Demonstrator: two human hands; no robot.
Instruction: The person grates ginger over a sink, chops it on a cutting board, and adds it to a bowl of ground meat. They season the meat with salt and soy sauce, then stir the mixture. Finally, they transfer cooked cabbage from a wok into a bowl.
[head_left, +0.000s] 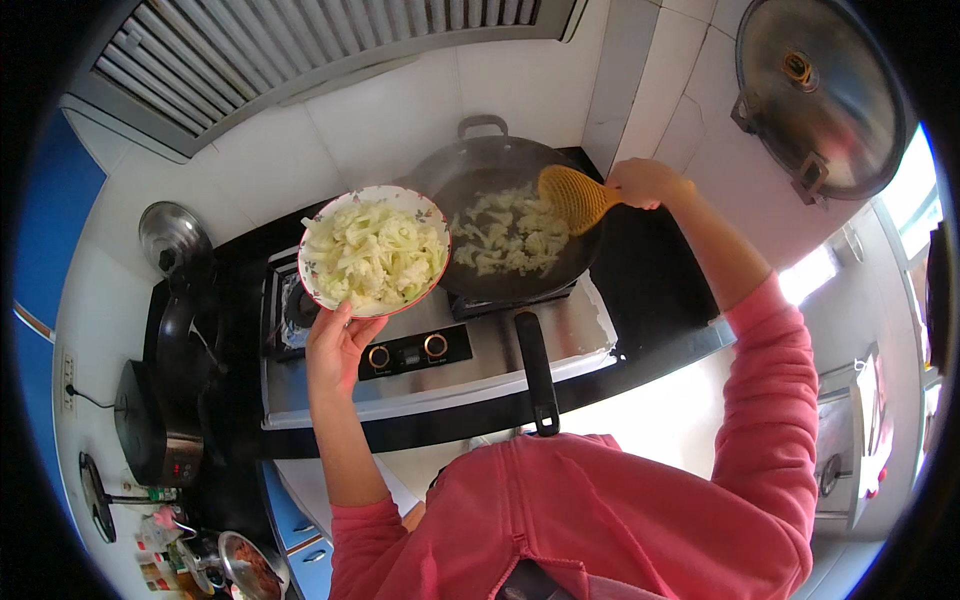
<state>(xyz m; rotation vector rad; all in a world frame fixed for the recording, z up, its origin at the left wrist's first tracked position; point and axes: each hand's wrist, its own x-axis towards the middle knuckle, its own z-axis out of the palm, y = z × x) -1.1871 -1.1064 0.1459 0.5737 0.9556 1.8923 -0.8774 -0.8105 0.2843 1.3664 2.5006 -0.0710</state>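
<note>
My left hand (339, 346) holds a patterned, red-rimmed bowl (429, 211) by its near edge, tilted over the left part of the stove. Cut cauliflower (379, 255) is heaped in it. In my right hand (646, 184) is the handle of a yellow slotted spoon (574, 196), its perforated head dipping at the right side of a dark wok (480, 169). More cauliflower pieces (514, 232) lie in the wok, in what looks like steaming water. The wok sits on the right burner, its long black handle (536, 367) pointing towards me.
The steel gas stove (442, 397) has two knobs on its front panel. A range hood (322, 52) hangs above. At left stand a dark pan (180, 337), a glass lid (174, 236) and a black rice cooker (154, 427). A large lid (825, 97) hangs on the right wall.
</note>
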